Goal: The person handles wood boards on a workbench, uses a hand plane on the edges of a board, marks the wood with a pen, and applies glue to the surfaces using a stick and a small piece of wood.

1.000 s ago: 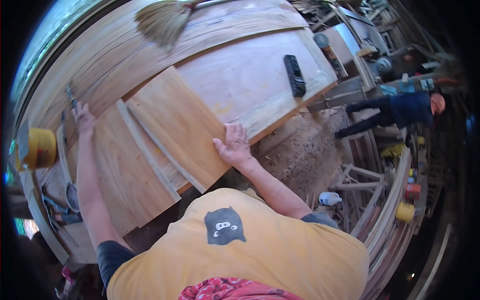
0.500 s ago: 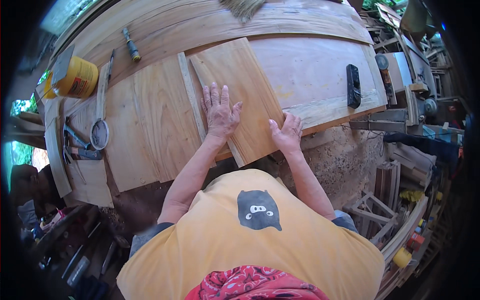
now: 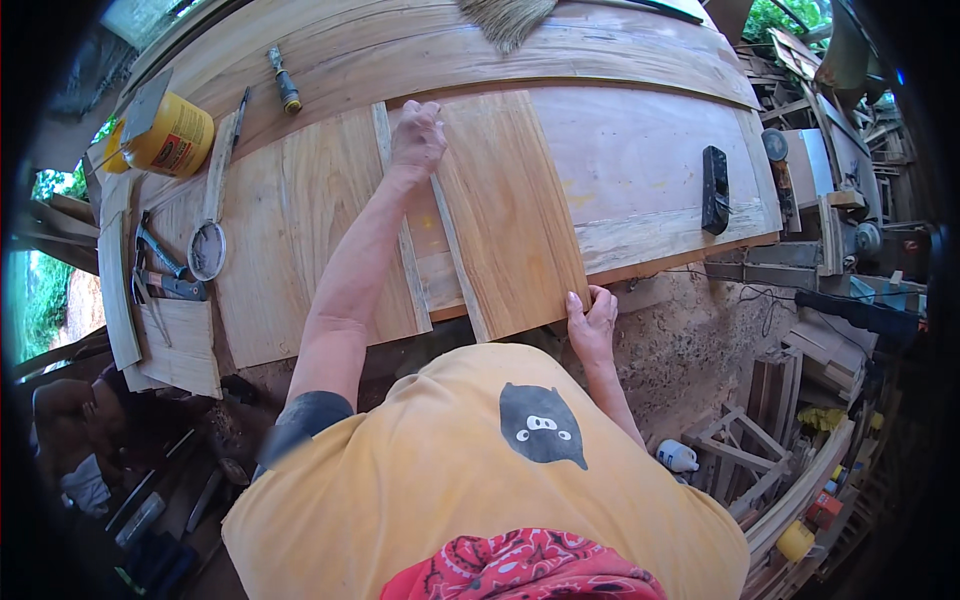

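A light wooden board (image 3: 512, 210) lies on the plywood workbench (image 3: 650, 150), its near end hanging over the bench's front edge. My left hand (image 3: 417, 137) rests on the board's far left corner with the fingers curled over it. My right hand (image 3: 592, 320) grips the board's near right corner at the bench edge. To the left of this board a narrow wood strip (image 3: 398, 220) runs alongside a second, wider board (image 3: 310, 235).
A yellow can (image 3: 165, 135), a screwdriver (image 3: 283, 82), a strainer-like tool (image 3: 207, 250) and pliers (image 3: 165, 280) lie at the left. A black hand plane (image 3: 715, 190) sits to the right, a broom head (image 3: 508, 15) at the back. Wood scraps and clutter fill the right side.
My left hand has slid from the middle of the board up to its far left corner. My right hand has shifted to the near right corner. The board now lies straighter.
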`<state>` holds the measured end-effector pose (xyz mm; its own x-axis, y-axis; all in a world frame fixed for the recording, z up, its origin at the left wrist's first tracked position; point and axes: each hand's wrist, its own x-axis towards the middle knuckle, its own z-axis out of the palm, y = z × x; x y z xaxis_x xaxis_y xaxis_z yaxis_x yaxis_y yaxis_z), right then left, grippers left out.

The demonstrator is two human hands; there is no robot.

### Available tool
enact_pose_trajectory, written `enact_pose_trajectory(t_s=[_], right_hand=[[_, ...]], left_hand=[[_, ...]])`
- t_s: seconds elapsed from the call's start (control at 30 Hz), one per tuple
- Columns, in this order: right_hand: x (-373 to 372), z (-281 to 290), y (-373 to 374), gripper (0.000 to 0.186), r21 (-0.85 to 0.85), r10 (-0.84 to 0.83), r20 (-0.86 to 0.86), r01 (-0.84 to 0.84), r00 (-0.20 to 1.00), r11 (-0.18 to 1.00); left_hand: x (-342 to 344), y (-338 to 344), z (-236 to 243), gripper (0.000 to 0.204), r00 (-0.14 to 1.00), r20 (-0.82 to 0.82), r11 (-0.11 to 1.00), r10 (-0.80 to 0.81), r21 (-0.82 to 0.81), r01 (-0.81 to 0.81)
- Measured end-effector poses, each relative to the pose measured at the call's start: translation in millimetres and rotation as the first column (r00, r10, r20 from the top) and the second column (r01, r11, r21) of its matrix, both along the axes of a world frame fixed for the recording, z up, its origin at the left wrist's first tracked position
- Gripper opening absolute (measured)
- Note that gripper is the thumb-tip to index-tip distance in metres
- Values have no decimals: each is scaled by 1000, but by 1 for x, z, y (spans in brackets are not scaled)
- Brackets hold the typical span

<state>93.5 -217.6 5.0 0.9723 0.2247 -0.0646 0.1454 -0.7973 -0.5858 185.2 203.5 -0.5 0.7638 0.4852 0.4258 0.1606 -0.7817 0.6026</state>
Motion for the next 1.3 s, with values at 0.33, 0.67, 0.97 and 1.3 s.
enact_pose_trajectory(t_s=[0.33, 0.67, 0.97, 1.3], right_hand=[[8, -3, 6, 45, 219, -23, -206, 69, 978, 973], [26, 1, -10, 38, 306, -56, -441, 209, 896, 929], [47, 14, -68, 35, 355, -148, -387, 295, 910, 887], [44, 39, -210, 38, 275, -455, -201, 496, 867, 824]], left_hand=[[12, 3, -12, 11, 990, -138, 984, 10, 179, 15], [-39, -121, 41, 21, 846, -253, 880, -469, -210, 426], [-74, -190, 0, 87, 874, -395, 953, -284, -21, 301], [32, -59, -7, 98, 821, -512, 963, 253, 50, -265]])
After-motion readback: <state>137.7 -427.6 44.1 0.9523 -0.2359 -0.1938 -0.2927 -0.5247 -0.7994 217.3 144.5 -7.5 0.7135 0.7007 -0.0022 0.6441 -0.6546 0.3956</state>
